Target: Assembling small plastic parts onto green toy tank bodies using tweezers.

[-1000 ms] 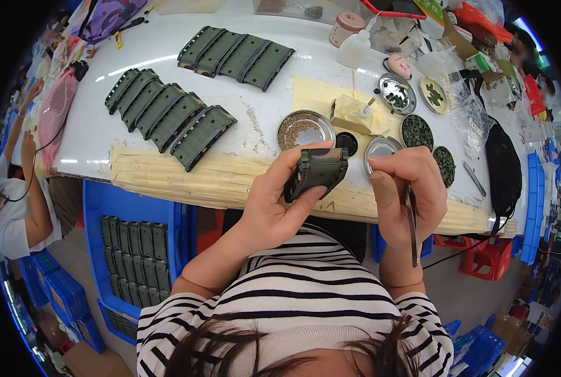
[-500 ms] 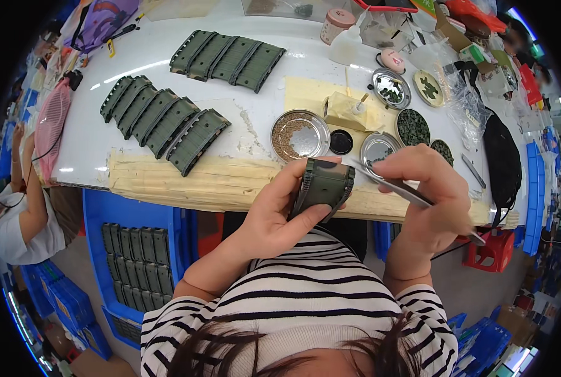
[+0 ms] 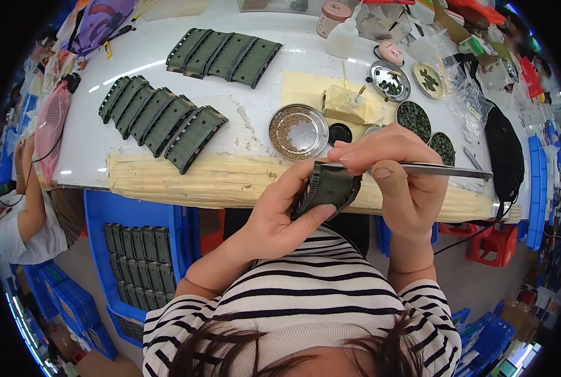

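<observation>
My left hand is wrapped round a dark green, curved piece with ribbed edges, its thumb pressed on the piece's face. Over the piece's far edge, the fingertips of my right hand touch or nearly touch it. Metal tweezers lie across that hand, their handle end pointing right; the tips are hidden behind the fingers. Any small part at the fingertips is too small to make out. Matching green pieces stand in two rows on the white table, one row at left and one farther back.
Beyond my hands are a round metal dish of brown grains, a black round cap and a yellow taped block. Dishes of dark green bits stand at right. Yellow padding lines the table edge. A blue crate holds more pieces.
My right hand has moved left onto the green piece, and the tweezers have swung to lie nearly level. My left hand has turned the piece slightly.
</observation>
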`<state>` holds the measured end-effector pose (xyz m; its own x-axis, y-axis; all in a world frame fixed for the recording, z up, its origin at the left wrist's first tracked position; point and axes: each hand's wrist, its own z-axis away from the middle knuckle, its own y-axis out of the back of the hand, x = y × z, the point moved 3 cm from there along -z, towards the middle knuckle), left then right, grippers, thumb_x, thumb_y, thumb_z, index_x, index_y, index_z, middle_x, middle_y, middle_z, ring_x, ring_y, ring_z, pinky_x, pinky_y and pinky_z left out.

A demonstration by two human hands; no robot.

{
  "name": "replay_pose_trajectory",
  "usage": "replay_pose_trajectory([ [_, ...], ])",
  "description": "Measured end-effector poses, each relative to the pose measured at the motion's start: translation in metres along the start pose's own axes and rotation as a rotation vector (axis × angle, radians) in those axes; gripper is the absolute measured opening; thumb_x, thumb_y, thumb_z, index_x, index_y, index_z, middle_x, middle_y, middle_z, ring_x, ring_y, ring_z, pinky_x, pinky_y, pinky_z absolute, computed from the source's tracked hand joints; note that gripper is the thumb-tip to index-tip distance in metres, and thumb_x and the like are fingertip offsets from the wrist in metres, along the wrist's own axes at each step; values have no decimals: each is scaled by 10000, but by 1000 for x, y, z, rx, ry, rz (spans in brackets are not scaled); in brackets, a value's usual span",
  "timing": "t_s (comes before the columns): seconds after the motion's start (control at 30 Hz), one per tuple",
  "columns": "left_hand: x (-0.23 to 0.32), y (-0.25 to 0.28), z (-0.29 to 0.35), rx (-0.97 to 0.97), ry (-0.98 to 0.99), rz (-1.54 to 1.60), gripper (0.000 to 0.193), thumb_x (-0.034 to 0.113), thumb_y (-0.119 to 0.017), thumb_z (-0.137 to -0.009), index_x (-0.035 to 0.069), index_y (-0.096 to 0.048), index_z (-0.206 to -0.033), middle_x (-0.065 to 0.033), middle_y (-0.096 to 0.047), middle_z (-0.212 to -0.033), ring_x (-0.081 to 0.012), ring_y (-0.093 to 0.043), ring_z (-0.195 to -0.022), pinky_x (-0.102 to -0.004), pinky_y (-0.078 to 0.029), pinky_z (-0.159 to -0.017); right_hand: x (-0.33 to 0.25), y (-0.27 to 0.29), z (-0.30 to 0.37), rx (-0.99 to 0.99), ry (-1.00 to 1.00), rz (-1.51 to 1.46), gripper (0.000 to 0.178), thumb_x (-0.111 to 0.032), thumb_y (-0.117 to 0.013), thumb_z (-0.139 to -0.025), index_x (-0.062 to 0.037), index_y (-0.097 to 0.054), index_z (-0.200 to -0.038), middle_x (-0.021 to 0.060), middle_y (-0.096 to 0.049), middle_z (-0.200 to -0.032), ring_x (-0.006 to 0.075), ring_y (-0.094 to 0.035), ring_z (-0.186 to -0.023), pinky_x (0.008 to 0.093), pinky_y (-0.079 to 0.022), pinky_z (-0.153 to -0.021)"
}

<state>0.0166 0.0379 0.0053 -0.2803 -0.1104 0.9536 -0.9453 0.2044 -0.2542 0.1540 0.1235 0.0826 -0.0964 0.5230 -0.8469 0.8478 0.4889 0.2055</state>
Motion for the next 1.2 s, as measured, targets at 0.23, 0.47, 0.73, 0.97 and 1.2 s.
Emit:
replay_pose_trajectory([
  [0.23, -2, -1, 0, 19, 10, 11, 468, -69, -534, -879, -4, -347, -1303, -149, -548, -1192, -220, -592, -1077, -360, -482, -943, 1, 0, 0, -23, 71, 79, 75, -35, -654, -807, -2, -699, -857, 76, -675, -779, 156, -578, -629, 255, -458, -582],
  [0.47, -2, -1, -1, 31, 11, 2, 493, -62, -534, -882, -7, -338, -1331, -147, -554, -1196, -222, -601, -1058, -355, -479, -932, -1, -1, 1, -71, -23, 134, 274, -201, -545, -927, 21, -668, -822, 158, -695, -838, 216, -638, -772, 307, -506, -700],
  [0.73, 6, 2, -7, 67, 17, 101, 517, 16, -537, -901, 5, -315, -1368, -193, -584, -1128, -234, -597, -1036, -371, -481, -913, 13, 20, 2, 256, 87, -140, 253, -180, -498, -966, 40, -623, -956, 118, -657, -851, 139, -578, -760, 251, -456, -700],
  [0.97, 1, 6, -8, -11, 51, 428, 708, 536, -251, -988, -33, -297, -1406, -160, -561, -1182, -174, -550, -1038, -317, -415, -954, 22, 23, 13, 256, 105, 13, 171, -138, -520, -946, 4, -608, -908, 91, -656, -859, 131, -494, -784, 255, -390, -710],
  [1.2, 4, 5, -9, 136, 240, 227, 791, 583, -119, -973, -63, -449, -1287, -178, -623, -963, -227, -601, -902, -355, -471, -861, 22, 17, 17, 247, 56, -3, 174, -139, -518, -946, 0, -608, -889, 89, -655, -859, 134, -496, -798, 255, -387, -720],
])
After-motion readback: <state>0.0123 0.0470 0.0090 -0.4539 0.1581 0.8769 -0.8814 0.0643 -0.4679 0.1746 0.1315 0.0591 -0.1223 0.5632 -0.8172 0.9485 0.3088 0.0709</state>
